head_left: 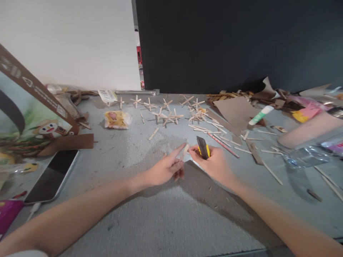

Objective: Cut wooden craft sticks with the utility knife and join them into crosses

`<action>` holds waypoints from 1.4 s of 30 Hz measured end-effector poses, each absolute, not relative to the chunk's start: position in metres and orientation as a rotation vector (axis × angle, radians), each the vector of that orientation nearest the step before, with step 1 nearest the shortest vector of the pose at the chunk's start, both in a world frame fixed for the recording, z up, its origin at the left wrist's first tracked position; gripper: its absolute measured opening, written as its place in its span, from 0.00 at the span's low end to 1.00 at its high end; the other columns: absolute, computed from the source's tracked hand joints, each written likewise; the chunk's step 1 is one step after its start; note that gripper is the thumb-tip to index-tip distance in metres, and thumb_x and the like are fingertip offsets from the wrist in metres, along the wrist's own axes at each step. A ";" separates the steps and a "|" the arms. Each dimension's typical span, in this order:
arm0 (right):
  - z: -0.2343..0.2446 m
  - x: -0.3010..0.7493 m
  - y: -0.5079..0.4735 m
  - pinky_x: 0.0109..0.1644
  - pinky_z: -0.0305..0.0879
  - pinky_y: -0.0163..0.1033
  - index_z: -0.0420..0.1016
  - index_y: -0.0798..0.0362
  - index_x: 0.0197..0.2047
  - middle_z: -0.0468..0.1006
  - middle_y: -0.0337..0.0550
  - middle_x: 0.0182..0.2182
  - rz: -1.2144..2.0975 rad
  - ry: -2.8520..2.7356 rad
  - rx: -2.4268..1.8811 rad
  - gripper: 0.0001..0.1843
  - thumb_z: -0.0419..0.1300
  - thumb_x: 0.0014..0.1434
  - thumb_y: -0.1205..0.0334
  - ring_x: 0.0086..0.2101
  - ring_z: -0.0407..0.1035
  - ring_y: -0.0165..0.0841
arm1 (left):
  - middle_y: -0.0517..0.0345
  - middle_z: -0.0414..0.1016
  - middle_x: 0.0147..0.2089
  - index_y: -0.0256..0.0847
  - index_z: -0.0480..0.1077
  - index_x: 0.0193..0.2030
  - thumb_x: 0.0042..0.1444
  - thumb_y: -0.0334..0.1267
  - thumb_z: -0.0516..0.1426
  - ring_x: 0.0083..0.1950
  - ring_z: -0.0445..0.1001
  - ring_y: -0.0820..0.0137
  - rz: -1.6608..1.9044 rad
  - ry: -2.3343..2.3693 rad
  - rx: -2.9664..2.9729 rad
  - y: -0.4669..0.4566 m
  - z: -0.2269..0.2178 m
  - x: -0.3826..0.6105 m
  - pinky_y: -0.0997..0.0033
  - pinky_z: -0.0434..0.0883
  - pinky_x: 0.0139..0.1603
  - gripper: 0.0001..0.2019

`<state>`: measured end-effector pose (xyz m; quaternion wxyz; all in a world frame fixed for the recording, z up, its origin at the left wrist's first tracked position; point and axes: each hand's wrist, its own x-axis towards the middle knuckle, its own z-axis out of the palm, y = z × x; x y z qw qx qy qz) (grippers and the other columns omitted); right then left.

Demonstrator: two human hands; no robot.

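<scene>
Stick between hands | right hand: closed round cutter | left hand: index extended, grip unclear | beyond: crossed sticks, packet

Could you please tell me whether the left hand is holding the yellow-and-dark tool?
No, the yellow-and-dark tool is in the right hand, and the left hand is apart from it.

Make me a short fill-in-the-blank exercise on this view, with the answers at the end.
The yellow-and-dark cutter is held in the person's ____ hand.
The white cylindrical tube has a ____ band around its middle.
The thin cable at the end of the flat black-screened phone is ____ in colour.
Missing words: right; green; white.
</scene>
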<state>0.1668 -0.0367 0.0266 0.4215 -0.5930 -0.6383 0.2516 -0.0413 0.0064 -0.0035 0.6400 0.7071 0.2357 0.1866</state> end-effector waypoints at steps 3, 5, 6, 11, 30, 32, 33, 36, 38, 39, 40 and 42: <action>0.025 0.164 -0.039 0.30 0.64 0.36 0.78 0.49 0.41 0.70 0.34 0.22 0.600 -1.537 -1.453 0.17 0.63 0.58 0.44 0.23 0.64 0.32 | 0.64 0.72 0.31 0.48 0.32 0.81 0.73 0.42 0.49 0.27 0.70 0.74 0.448 0.531 1.571 0.006 -0.003 -0.041 0.71 0.67 0.34 0.37; 0.022 0.161 -0.039 0.28 0.62 0.36 0.76 0.49 0.49 0.66 0.29 0.21 0.616 -1.526 -1.436 0.24 0.67 0.55 0.44 0.22 0.62 0.31 | 0.64 0.73 0.31 0.48 0.33 0.81 0.73 0.42 0.49 0.27 0.69 0.74 0.439 0.533 1.567 0.006 -0.003 -0.041 0.70 0.66 0.35 0.37; 0.021 0.161 -0.038 0.28 0.61 0.35 0.75 0.49 0.52 0.64 0.28 0.20 0.634 -1.538 -1.439 0.27 0.69 0.53 0.45 0.22 0.61 0.31 | 0.64 0.73 0.31 0.48 0.33 0.81 0.73 0.41 0.49 0.27 0.68 0.75 0.434 0.532 1.568 0.006 -0.003 -0.041 0.70 0.66 0.35 0.36; 0.016 0.159 -0.035 0.28 0.60 0.35 0.76 0.49 0.51 0.64 0.29 0.21 0.699 -1.578 -1.481 0.25 0.68 0.54 0.46 0.23 0.61 0.31 | 0.65 0.72 0.30 0.47 0.37 0.80 0.74 0.41 0.47 0.25 0.66 0.75 0.423 0.525 1.598 0.006 -0.003 -0.040 0.69 0.64 0.34 0.33; 0.027 0.165 -0.030 0.29 0.55 0.37 0.73 0.51 0.30 0.65 0.34 0.22 1.261 -1.425 -1.366 0.25 0.68 0.52 0.36 0.25 0.57 0.29 | 0.67 0.70 0.26 0.44 0.55 0.47 0.71 0.48 0.49 0.22 0.65 0.76 0.456 0.573 1.569 0.005 0.004 -0.038 0.72 0.62 0.27 0.10; 0.027 0.165 -0.029 0.29 0.54 0.37 0.72 0.51 0.29 0.63 0.33 0.21 1.287 -1.405 -1.350 0.25 0.68 0.52 0.36 0.24 0.55 0.29 | 0.67 0.70 0.26 0.45 0.54 0.46 0.71 0.49 0.50 0.21 0.65 0.76 0.459 0.572 1.566 0.005 0.004 -0.038 0.72 0.62 0.27 0.12; 0.027 0.164 -0.029 0.29 0.53 0.37 0.72 0.51 0.29 0.61 0.32 0.21 1.291 -1.404 -1.359 0.26 0.68 0.52 0.35 0.24 0.55 0.28 | 0.67 0.71 0.26 0.45 0.54 0.46 0.71 0.50 0.50 0.22 0.65 0.76 0.460 0.572 1.562 0.005 0.004 -0.038 0.72 0.62 0.27 0.12; 0.027 0.164 -0.028 0.28 0.53 0.37 0.69 0.50 0.28 0.59 0.31 0.20 1.258 -1.396 -1.402 0.28 0.67 0.51 0.32 0.23 0.54 0.28 | 0.67 0.71 0.26 0.45 0.54 0.46 0.71 0.52 0.50 0.21 0.65 0.75 0.461 0.574 1.542 0.006 0.003 -0.038 0.71 0.62 0.27 0.13; 0.028 0.165 -0.028 0.28 0.53 0.37 0.69 0.50 0.29 0.58 0.31 0.19 1.204 -1.369 -1.420 0.29 0.66 0.51 0.30 0.23 0.54 0.28 | 0.67 0.71 0.26 0.45 0.53 0.46 0.71 0.51 0.49 0.21 0.65 0.76 0.461 0.572 1.537 0.006 0.003 -0.038 0.71 0.62 0.27 0.13; 0.029 0.165 -0.028 0.27 0.52 0.37 0.69 0.50 0.29 0.58 0.31 0.19 1.175 -1.357 -1.429 0.29 0.66 0.50 0.30 0.23 0.53 0.28 | 0.67 0.71 0.26 0.45 0.53 0.46 0.71 0.51 0.49 0.21 0.64 0.76 0.459 0.572 1.543 0.006 0.003 -0.038 0.72 0.62 0.27 0.13; 0.029 0.166 -0.027 0.27 0.51 0.37 0.69 0.50 0.30 0.58 0.31 0.19 1.153 -1.354 -1.440 0.29 0.66 0.51 0.30 0.23 0.53 0.28 | 0.67 0.70 0.26 0.45 0.53 0.46 0.71 0.51 0.49 0.21 0.64 0.76 0.454 0.571 1.555 0.006 0.003 -0.038 0.72 0.62 0.28 0.12; 0.030 0.167 -0.026 0.26 0.50 0.36 0.69 0.50 0.30 0.58 0.31 0.19 1.131 -1.364 -1.471 0.29 0.65 0.51 0.30 0.23 0.52 0.28 | 0.67 0.70 0.27 0.45 0.54 0.47 0.71 0.50 0.48 0.22 0.64 0.76 0.441 0.569 1.601 0.005 0.004 -0.038 0.71 0.63 0.28 0.12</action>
